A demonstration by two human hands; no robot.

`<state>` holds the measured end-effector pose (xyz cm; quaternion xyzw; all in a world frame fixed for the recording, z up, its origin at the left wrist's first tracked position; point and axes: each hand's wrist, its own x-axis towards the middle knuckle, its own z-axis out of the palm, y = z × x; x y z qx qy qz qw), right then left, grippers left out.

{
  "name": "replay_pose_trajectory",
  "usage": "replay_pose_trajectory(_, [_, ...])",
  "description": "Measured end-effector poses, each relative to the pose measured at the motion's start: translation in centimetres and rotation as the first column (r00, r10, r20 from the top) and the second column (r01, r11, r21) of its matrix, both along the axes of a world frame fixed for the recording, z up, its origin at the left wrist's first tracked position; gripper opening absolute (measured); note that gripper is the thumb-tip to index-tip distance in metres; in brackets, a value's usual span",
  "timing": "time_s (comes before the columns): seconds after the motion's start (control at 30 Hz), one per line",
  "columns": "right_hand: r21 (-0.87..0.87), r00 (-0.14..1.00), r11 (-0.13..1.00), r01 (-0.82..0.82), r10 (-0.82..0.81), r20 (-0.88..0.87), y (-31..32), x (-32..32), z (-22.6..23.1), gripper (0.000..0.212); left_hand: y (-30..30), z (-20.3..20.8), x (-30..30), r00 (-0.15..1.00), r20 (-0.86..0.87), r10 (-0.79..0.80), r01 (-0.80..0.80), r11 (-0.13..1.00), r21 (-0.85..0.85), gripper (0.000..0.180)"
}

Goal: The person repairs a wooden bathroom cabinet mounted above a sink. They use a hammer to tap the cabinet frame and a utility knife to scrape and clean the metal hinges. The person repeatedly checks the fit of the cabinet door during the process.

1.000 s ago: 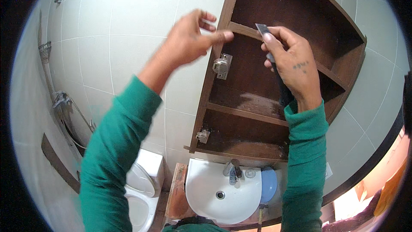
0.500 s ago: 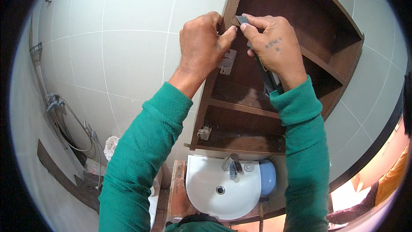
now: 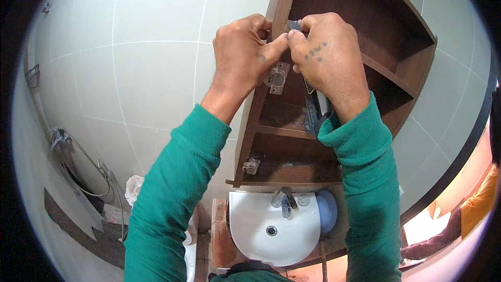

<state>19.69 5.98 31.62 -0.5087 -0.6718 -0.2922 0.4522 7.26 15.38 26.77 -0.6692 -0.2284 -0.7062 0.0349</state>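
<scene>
A dark brown wooden cabinet point(image 3: 284, 0) with open shelves hangs on the tiled wall in front of me. My left hand point(image 3: 237, 49) is closed at the front edge of its left side panel, fingers curled there and thumb pointing right. Close against that thumb, my right hand point(image 3: 331, 55) pinches a utility knife point(image 3: 311, 112) with a dark body. Its grey blade end shows at the panel edge, while the palm hides most of the handle. Just below my left hand, a metal hinge point(image 3: 277, 78) is fixed inside the panel.
Below the cabinet is a white washbasin point(image 3: 250, 245) with a faucet point(image 3: 287, 203), and a blue round basin point(image 3: 326, 211) beside it. Another hinge point(image 3: 251, 165) sits lower in the cabinet. A shower hose point(image 3: 94, 193) hangs at left. Far right, a person's yellow-orange sleeve point(image 3: 480, 203) shows.
The right hand has turned and moved slightly left, nearer my left thumb, covering more of the blade. My left hand stays at the panel edge. The view has shifted slightly.
</scene>
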Motion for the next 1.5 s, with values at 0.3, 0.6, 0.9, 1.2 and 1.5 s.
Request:
replay_pose_trajectory(0.3, [0.023, 0.996, 0.996, 0.086, -0.086, -0.005, -0.1, -1.1, -0.2, 0.026, 0.8, -1.2, 1.1, 0.986, 0.153, -0.059, 0.04, 0.991, 0.125, 0.034])
replay_pose_trajectory(0.6, [0.005, 0.872, 0.973, -0.231, 0.209, -0.443, -1.3, 0.2, -2.7, 0.027, 1.1, -1.4, 1.0, 0.99, 0.109, -0.084, 0.06, 0.977, 0.207, 0.034])
replay_pose_trajectory(0.9, [0.02, 0.793, 0.973, -0.231, 0.201, -0.576, -0.9, 1.2, -4.5, 0.024, -1.1, -1.3, 1.0, 0.974, 0.173, -0.148, 0.157, 0.987, -0.038, 0.037])
replay_pose_trajectory(1.2, [0.067, 0.942, 0.996, -0.06, 0.079, -0.327, -0.7, 1.2, -4.3, 0.022, -0.6, -1.0, 1.6, 0.994, 0.107, -0.025, 0.032, 0.998, -0.059, 0.036])
replay_pose_trajectory(1.5, [-0.033, 0.854, 0.964, -0.264, 0.217, -0.472, -1.3, 3.1, -3.8, 0.027, -1.6, -1.3, 1.7, 0.992, 0.056, 0.109, -0.107, 0.993, -0.051, 0.04])
